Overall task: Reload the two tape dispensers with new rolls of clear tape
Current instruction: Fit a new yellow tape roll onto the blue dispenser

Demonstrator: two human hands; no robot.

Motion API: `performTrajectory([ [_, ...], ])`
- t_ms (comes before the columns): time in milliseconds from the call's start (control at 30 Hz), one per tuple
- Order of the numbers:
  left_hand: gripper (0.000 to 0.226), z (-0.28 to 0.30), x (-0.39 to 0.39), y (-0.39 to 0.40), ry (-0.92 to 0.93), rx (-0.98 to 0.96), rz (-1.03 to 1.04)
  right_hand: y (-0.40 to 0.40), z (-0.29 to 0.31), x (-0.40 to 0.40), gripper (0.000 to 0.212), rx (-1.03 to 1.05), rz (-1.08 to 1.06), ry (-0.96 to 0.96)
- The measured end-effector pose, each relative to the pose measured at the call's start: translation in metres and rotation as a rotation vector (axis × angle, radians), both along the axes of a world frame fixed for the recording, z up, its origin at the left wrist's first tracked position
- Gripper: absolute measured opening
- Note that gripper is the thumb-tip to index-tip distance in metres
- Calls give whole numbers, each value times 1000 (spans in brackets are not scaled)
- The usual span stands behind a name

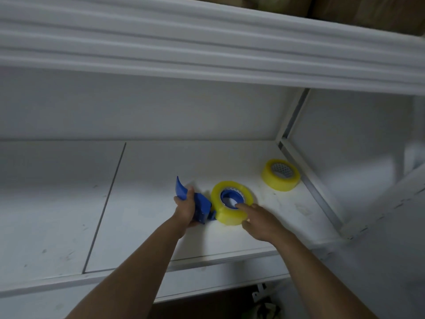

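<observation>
Head view: the left hand (pixel 185 209) curls its fingers around a blue plastic dispenser (pixel 199 207) with a curved tab, lying on a white shelf (pixel 149 192). Just right of those fingers, a glossy yellowish tape roll (pixel 231 204) sits on the dispenser's blue hub. The right hand (pixel 261 218) rests straight fingers on the roll's rim, gripping nothing. A second roll (pixel 280 174) lies beyond, near the shelf's corner.

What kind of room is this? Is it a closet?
Probably a storage cupboard or shelving nook. There is a bare white shelf with another shelf above it, and a spare tape roll sits in the corner, like supplies kept there.
</observation>
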State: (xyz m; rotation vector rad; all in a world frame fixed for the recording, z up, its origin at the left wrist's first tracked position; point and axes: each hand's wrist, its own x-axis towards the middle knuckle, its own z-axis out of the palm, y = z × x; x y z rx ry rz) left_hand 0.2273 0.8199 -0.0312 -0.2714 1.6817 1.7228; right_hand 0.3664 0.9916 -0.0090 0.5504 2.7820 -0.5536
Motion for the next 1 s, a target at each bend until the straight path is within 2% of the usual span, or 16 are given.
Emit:
performTrajectory([
  [133,71,-2,-11,-2,-53,28,-28,2,3,-9,54,228,112,7],
  [267,46,4,-18,0,-30,14,-41,5,1,-15,54,277,191,59],
  [500,50,4,-40,-1,458,-452,-144,2,-5,-29,55,251,274,110],
  [633,52,-2,-45,-4,477,-489,-149,1,-8,-39,49,254,250,149],
  [900,51,-7,-46,-4,461,-454,-126,-19,-11,-51,66,307,104,280],
  [1000,51,-8,-45,-4,464,-451,-132,-19,-9,-47,60,250,129,245],
])
